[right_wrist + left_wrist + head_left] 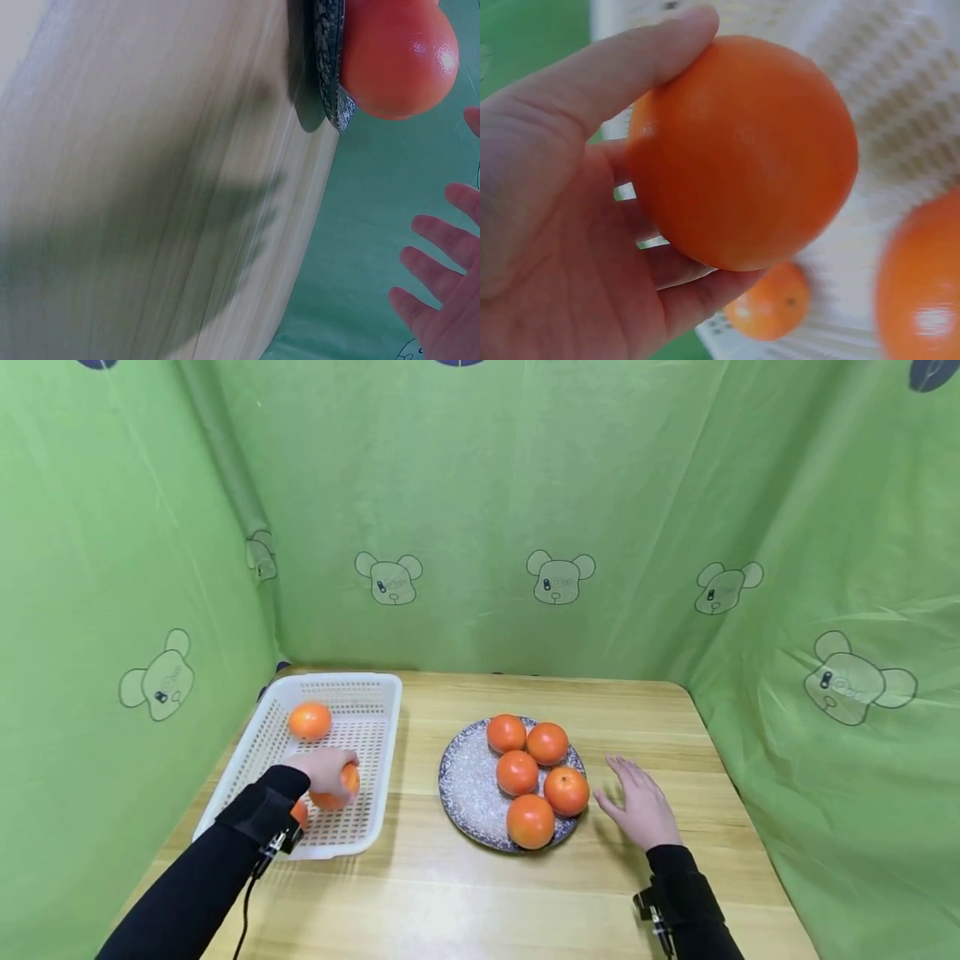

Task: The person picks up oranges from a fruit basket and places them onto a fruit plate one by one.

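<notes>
In the left wrist view my left hand (577,202) grips a smooth orange persimmon (742,150), thumb on one side and fingers round the other. The head view shows this hand (324,768) over the white plastic basket (392,735). A persimmon (310,722) lies at the basket's back, and another (299,813) is partly hidden by my wrist. My right hand (643,806) is held with fingers spread just right of the speckled plate (470,793), holding nothing. Several persimmons (517,773) sit on the plate's right half; one (566,791) is nearest that hand.
The basket and plate stand on a wooden table (420,893), the basket at the left and the plate near the middle. Green curtains (480,627) with bear-head prints hang behind and along both sides. A cable (245,914) hangs from the left wrist.
</notes>
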The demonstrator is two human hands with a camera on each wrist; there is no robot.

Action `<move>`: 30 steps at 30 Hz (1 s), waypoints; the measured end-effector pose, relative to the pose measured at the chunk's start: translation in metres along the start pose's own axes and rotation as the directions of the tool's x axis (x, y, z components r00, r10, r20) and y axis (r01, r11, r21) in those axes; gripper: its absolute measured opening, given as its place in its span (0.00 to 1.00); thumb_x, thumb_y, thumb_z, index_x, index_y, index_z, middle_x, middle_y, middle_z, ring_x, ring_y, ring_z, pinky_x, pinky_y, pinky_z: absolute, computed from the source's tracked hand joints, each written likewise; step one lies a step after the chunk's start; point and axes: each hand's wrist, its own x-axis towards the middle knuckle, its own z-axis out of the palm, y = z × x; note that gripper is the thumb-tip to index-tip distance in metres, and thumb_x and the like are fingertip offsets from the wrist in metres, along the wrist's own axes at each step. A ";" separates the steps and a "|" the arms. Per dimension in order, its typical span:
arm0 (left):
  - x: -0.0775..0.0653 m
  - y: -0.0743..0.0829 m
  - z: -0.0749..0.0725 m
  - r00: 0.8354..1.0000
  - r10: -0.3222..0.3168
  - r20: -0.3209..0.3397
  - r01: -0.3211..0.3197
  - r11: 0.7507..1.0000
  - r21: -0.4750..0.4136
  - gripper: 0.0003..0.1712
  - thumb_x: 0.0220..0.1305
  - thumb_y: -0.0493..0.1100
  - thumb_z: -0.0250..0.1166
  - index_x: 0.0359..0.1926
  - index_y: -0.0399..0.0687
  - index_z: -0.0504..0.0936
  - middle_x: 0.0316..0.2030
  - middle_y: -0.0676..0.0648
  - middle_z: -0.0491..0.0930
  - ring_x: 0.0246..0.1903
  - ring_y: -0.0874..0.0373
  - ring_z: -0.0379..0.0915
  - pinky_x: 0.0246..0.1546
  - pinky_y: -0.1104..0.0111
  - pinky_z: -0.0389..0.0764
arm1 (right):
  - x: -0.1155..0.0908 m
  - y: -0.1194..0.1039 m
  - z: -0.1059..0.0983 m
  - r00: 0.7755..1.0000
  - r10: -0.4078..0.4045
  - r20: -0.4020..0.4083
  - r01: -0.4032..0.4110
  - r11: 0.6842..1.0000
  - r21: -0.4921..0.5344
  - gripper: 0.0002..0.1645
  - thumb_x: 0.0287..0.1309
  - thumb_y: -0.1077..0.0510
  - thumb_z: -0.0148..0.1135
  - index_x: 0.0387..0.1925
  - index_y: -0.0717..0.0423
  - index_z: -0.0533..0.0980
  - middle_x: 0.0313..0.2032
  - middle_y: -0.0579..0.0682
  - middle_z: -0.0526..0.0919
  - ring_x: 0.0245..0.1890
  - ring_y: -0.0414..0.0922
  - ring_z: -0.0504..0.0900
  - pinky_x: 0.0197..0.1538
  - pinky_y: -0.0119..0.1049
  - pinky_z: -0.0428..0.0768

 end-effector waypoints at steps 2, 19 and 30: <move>0.009 0.003 -0.009 0.997 0.046 -0.059 -0.046 0.999 0.002 0.33 0.40 0.47 0.72 0.49 0.39 0.75 0.37 0.47 0.77 0.34 0.55 0.70 0.40 0.62 0.71 | 0.000 0.001 -0.003 1.000 0.000 0.001 0.000 1.000 -0.002 0.39 0.54 0.46 0.62 0.63 0.61 0.64 0.60 0.63 0.67 0.61 0.61 0.63 0.62 0.56 0.58; 0.113 0.116 -0.054 0.951 0.231 -0.206 -0.227 0.973 0.041 0.37 0.42 0.51 0.72 0.54 0.41 0.74 0.46 0.43 0.78 0.44 0.50 0.73 0.46 0.61 0.72 | 0.000 0.006 -0.011 0.999 0.046 -0.004 -0.046 0.999 0.017 0.38 0.55 0.46 0.62 0.63 0.59 0.65 0.59 0.62 0.69 0.59 0.60 0.66 0.61 0.54 0.59; 0.156 0.147 0.014 0.975 0.031 -0.219 -0.033 0.999 -0.007 0.31 0.39 0.48 0.76 0.47 0.45 0.78 0.40 0.45 0.78 0.40 0.50 0.75 0.37 0.61 0.76 | -0.010 -0.001 -0.007 0.997 0.074 0.023 -0.075 0.997 0.031 0.38 0.56 0.43 0.60 0.64 0.58 0.64 0.59 0.61 0.69 0.59 0.60 0.66 0.61 0.54 0.60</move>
